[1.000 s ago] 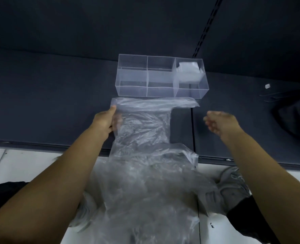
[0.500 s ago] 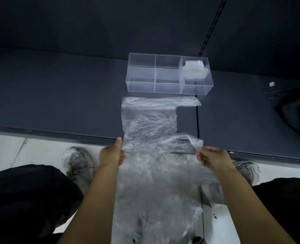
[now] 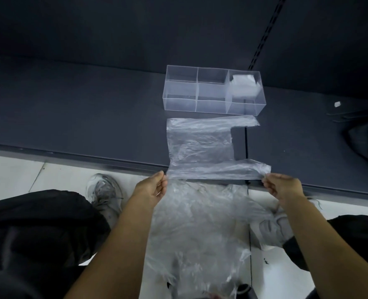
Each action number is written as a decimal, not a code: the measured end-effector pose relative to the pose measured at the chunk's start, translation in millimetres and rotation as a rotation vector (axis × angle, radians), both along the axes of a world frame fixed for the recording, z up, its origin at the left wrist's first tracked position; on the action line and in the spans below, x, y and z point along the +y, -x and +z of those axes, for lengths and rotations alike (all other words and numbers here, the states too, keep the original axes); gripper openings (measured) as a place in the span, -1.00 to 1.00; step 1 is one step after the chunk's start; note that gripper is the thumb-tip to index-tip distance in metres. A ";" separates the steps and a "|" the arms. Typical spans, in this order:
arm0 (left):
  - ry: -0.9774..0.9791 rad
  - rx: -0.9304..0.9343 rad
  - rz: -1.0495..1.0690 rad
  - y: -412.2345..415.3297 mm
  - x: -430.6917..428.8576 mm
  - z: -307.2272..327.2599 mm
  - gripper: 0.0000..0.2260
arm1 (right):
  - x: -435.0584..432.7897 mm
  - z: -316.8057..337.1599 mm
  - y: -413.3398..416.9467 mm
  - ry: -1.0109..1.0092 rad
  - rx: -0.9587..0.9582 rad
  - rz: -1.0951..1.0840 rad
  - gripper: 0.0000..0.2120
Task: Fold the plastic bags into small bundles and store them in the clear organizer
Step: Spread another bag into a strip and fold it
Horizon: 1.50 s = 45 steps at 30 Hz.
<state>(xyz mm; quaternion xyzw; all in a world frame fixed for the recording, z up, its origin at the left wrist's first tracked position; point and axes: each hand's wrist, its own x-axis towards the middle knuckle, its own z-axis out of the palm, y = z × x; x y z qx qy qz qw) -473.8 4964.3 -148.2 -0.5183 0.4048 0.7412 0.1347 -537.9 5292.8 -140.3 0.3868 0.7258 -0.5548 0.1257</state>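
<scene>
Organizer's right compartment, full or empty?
Holds one thing, not full: a folded white bundle sits in the right compartment of the clear organizer. Middle and left compartments look empty.

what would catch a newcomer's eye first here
A crinkled clear plastic bag lies flat on the dark shelf and spills over its front edge, with the left hand and right hand pinching it on either side at that edge. Just behind it stands the clear organizer, a folded bundle in its right compartment.
</scene>
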 end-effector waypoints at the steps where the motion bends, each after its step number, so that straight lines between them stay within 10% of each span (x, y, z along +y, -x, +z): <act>1: 0.017 -0.012 -0.033 0.0 1.9 0.5 -0.86 | 1.0 -1.6 -0.2 0.000 -0.003 0.005 -0.88; 17: 0.400 -0.020 -0.103 12.4 22.7 -14.3 -0.77 | 13.0 -2.0 12.1 0.017 -0.019 -0.013 -0.74; 22: 0.651 0.017 -0.198 10.6 24.5 -10.6 -0.77 | 9.5 3.5 8.6 -0.339 0.034 0.146 -0.77; 27: 1.398 0.258 -0.335 18.0 34.5 3.7 -0.90 | -37.8 8.2 8.5 -0.863 0.211 0.146 -0.74; 31: 1.586 0.500 -0.913 42.7 41.3 -8.0 -0.61 | -126.1 -0.8 0.4 -0.674 0.613 0.731 -0.66; 37: 1.694 0.318 -1.376 47.7 15.8 -39.7 -0.43 | -163.5 -47.7 -2.6 -0.829 0.497 1.229 -0.42; 45: 1.718 0.377 -1.347 52.2 14.2 -41.3 -0.35 | -52.4 -37.9 33.2 -0.953 0.389 0.633 -0.48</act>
